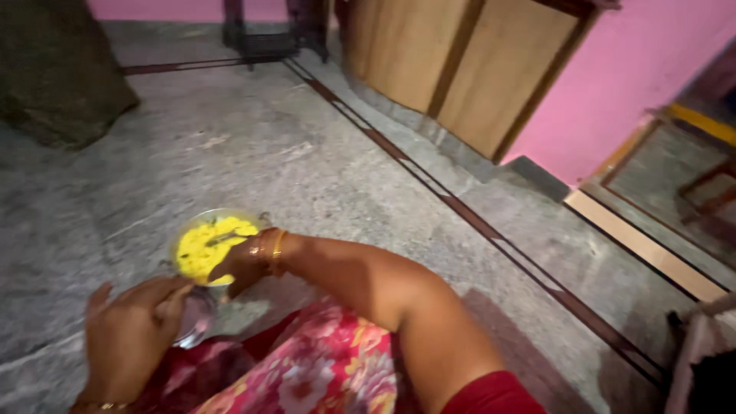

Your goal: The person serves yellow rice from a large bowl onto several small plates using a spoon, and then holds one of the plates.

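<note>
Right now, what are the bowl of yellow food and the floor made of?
The bowl looks like shiny metal, probably steel: its rim and side glint silver. The floor looks like rough grey stone or cement, matte and speckled, with dark inlaid strips. The bangles gleam like gold-coloured metal.

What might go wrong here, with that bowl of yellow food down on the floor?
1. The right hand reaches over the bowl, so a nudge may tip the yellow food onto the floor.
2. The left hand rests against a steel vessel close to the bowl; they may knock together.
3. Food may fall on the floral cloth.
</note>
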